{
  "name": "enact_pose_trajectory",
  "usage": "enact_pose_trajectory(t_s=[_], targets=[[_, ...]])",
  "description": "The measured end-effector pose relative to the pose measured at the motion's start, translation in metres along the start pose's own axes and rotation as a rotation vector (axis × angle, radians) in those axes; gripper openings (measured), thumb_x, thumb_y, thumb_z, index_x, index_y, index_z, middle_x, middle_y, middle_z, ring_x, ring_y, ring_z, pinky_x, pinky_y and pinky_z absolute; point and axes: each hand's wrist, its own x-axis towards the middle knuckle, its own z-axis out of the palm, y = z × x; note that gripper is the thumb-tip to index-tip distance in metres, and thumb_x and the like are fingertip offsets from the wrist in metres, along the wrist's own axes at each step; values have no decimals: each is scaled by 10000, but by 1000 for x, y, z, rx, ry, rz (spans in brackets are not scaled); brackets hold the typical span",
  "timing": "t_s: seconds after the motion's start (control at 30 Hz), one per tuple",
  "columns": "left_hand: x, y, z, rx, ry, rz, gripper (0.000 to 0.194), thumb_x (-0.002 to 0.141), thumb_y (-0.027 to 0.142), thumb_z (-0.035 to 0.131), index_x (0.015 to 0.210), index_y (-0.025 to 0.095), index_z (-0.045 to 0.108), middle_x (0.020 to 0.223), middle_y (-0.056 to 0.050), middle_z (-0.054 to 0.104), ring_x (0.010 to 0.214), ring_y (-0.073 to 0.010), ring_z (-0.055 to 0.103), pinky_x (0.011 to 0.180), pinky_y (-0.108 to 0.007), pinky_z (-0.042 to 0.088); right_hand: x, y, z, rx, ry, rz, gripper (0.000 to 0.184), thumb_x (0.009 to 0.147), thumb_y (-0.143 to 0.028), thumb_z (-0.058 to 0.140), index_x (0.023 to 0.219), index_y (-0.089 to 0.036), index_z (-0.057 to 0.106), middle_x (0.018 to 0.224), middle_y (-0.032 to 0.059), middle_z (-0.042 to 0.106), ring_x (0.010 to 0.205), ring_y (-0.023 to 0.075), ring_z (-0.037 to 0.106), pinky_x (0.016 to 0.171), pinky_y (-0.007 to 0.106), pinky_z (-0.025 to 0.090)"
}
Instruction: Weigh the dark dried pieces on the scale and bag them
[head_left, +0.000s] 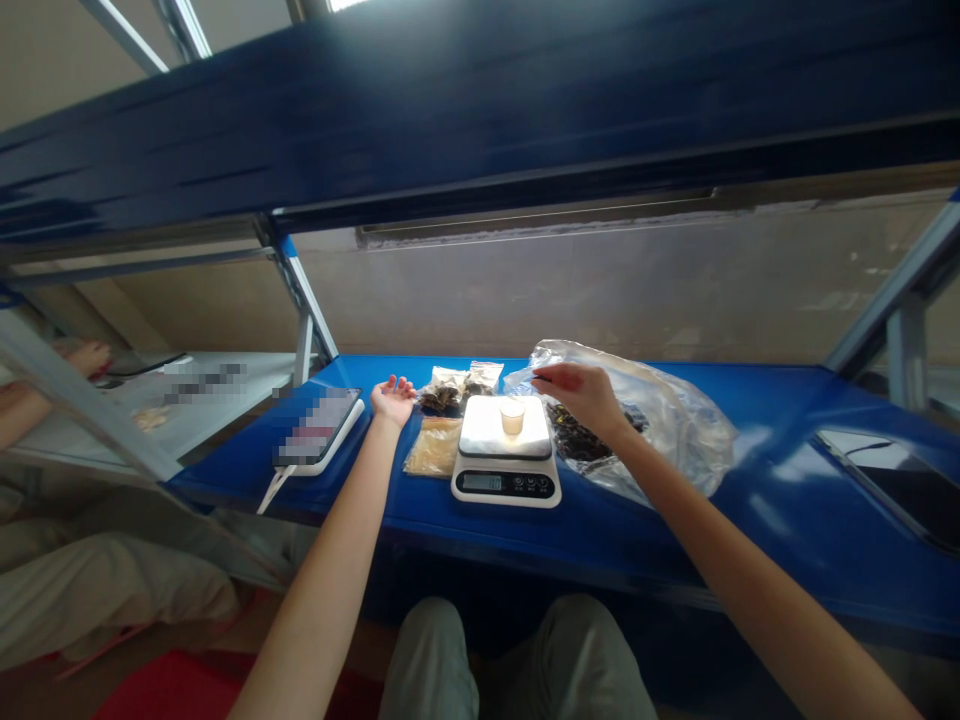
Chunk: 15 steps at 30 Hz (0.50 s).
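Observation:
My left hand (394,400) is open, palm up with fingers loosely spread, beside small clear bags of dark dried pieces (442,392). My right hand (583,395) is pinched closed above a large clear plastic bag (690,430); a small dark bit shows at the fingertips, too small to name. Dark, shrivelled dried pieces (581,435) lie in the mouth of that bag. Between the hands stands a white digital scale (506,470) with a lit display. On its steel plate sits a small translucent cup (513,416), upright.
A stack of flat clear bags (433,447) lies left of the scale. Further left a phone (319,428) rests on a white block with a cable. Another dark device (900,485) lies at right. A blue shelf (480,130) hangs overhead. Another person's hand (86,357) shows far left.

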Motion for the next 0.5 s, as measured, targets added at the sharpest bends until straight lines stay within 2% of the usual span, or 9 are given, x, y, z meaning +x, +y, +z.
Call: enact_pose_trajectory(t_s=[0.27, 0.5], targets=[[0, -1, 2, 16, 10, -6, 139, 732, 133, 367, 657, 171, 478, 576, -24, 518, 484, -132, 485, 484, -237, 333, -7, -11, 16, -88, -151, -242, 140, 735, -297, 665, 828, -209, 720, 826, 23, 729, 715, 168, 652, 646, 277, 515], [0, -1, 3, 20, 12, -3, 149, 732, 132, 357, 653, 171, 477, 567, -23, 513, 482, -131, 481, 480, -236, 334, -9, -12, 18, -139, -205, -276, 147, 750, -291, 653, 860, -215, 717, 862, 27, 732, 718, 169, 666, 629, 278, 518]])
